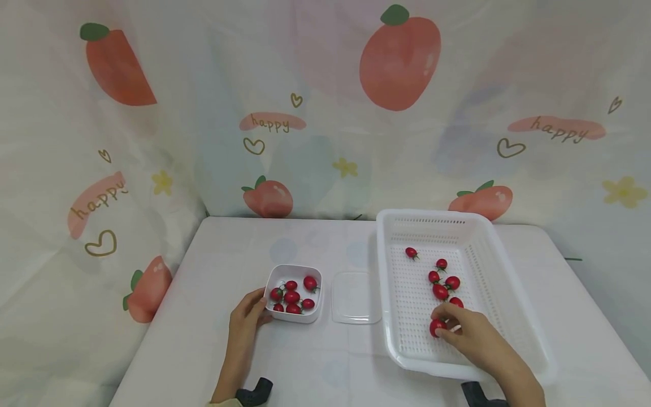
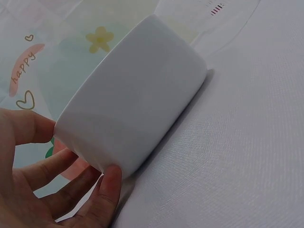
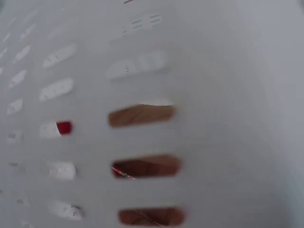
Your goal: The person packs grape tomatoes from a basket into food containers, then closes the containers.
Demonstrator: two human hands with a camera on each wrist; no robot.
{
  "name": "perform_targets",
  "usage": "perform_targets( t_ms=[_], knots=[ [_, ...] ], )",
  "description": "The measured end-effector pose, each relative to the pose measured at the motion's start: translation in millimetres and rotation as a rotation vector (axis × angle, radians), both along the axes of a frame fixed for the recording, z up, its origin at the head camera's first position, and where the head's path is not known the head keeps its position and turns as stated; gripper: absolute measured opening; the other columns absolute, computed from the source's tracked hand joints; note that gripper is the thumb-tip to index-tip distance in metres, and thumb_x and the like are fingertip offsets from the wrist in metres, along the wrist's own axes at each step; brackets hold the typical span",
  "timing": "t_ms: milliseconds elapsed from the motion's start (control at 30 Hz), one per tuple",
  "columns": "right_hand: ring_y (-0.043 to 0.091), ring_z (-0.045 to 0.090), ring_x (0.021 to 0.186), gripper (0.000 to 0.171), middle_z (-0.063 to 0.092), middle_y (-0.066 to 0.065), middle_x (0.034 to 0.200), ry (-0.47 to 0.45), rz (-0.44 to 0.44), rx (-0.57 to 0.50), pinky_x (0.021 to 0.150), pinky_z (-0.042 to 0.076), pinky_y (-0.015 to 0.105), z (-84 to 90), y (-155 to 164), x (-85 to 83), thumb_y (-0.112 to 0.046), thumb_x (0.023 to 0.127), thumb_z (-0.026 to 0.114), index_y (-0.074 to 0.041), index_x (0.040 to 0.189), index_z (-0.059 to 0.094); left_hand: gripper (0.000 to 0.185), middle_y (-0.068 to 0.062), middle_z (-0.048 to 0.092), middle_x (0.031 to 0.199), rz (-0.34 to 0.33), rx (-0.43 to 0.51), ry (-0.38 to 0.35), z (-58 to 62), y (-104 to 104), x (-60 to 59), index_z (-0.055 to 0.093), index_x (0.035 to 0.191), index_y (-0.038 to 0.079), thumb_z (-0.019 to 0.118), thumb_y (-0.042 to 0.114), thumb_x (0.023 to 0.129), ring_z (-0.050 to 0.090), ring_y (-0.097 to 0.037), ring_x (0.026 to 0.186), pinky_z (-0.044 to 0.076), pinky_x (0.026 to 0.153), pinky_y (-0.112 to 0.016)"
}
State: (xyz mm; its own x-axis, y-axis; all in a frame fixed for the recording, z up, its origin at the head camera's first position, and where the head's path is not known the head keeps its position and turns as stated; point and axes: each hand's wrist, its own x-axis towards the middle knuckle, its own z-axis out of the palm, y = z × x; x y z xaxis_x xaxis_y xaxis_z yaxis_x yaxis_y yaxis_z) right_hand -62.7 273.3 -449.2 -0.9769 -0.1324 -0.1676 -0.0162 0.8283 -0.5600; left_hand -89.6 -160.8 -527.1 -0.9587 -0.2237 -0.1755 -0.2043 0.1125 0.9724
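Just right of the left hand (image 1: 248,310), its fingers curled on the side, sits a small white box (image 1: 297,319) of cherry tomatoes (image 1: 292,297). Between the hands there's a clear lid (image 1: 356,298). Under the right hand (image 1: 465,330), a white basket (image 1: 407,316) holds more, and thumb and finger are pinching one tomato (image 1: 434,328) there. Right wrist cam just gets basket slots, skin and some red showing through; left one shows the box's plain outer wall.
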Motion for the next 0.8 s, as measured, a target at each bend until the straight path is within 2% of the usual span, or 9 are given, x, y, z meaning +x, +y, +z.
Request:
perform_targets(
  t_ms=[167,300,400,600,800],
  knots=[
    [0.015,0.066,0.091,0.035,0.075,0.004,0.109,0.051,0.022,-0.014,0.072,0.057,0.021,1.2,0.8,1.7,-0.011,0.086,0.082,-0.011,0.121,0.075,0.037,-0.009,0.063,0.144,-0.008,0.006,-0.002,0.2,-1.2,-0.2,0.061,0.143,0.017,0.054,0.031,0.109,0.066,-0.023,0.115,0.061,0.09,-0.018],
    [0.018,0.068,0.094,0.035,0.076,0.008,0.114,0.075,0.035,-0.007,0.072,0.057,0.022,3.0,0.6,3.0,-0.012,0.086,0.082,-0.011,0.121,0.076,0.037,-0.01,0.063,0.143,-0.015,-0.006,0.002,-0.1,-2.2,0.3,0.061,0.143,0.017,0.054,0.031,0.109,0.066,-0.024,0.115,0.061,0.09,-0.019],
    [0.017,0.067,0.094,0.033,0.076,0.005,0.111,0.088,0.043,-0.01,0.072,0.057,0.022,5.4,0.2,3.7,-0.016,0.087,0.082,-0.012,0.119,0.077,0.037,-0.009,0.063,0.143,-0.016,-0.011,0.003,-0.3,-2.1,0.8,0.061,0.143,0.017,0.054,0.031,0.109,0.066,-0.024,0.115,0.061,0.09,-0.02],
    [0.006,0.062,0.092,0.028,0.073,-0.006,0.104,0.143,0.052,-0.021,0.074,0.057,0.021,14.1,-3.2,4.8,-0.024,0.089,0.081,-0.015,0.116,0.077,0.037,-0.009,0.063,0.143,-0.012,-0.008,-0.008,0.1,-1.0,0.5,0.061,0.143,0.017,0.054,0.03,0.109,0.066,-0.024,0.115,0.061,0.09,-0.019],
    [0.013,0.062,0.09,0.032,0.075,-0.004,0.104,0.113,0.064,-0.028,0.071,0.055,0.02,25.2,-7.1,2.2,-0.031,0.092,0.079,-0.014,0.119,0.076,0.036,-0.01,0.063,0.143,-0.009,-0.004,-0.008,0.9,-0.4,0.4,0.061,0.142,0.016,0.054,0.029,0.109,0.066,-0.025,0.116,0.061,0.09,-0.019]
  ],
)
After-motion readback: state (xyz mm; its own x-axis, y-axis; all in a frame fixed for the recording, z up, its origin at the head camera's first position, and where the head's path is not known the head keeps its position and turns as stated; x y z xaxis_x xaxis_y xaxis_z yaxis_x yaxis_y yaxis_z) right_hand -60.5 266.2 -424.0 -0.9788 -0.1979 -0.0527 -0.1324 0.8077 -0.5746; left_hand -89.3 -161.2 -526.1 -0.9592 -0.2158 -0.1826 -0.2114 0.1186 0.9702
